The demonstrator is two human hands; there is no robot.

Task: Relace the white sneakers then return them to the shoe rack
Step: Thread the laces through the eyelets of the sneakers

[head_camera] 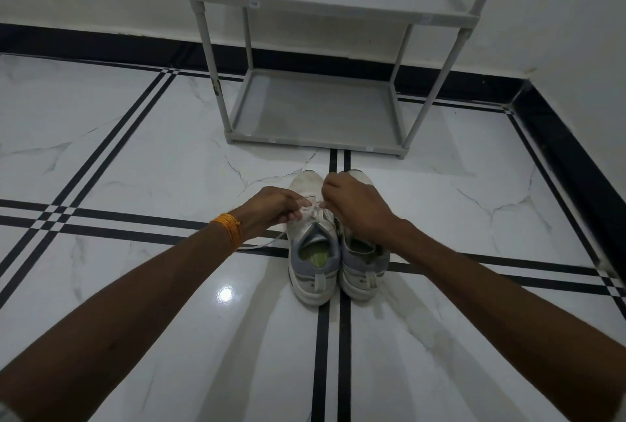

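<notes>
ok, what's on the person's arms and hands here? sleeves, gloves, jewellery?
Both forearms are bare up to the frame edge, with no gloves and no rings visible. The left hand has a band of orange thread or thin bangles at the wrist. The right hand has nothing visible on the wrist. A bit of pale fabric shows at the bottom left corner.

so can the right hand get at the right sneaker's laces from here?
Probably yes. The right hand hovers over the right white sneaker beside the left white sneaker; nothing blocks it, though it's pinching the left one's white lace.
</notes>
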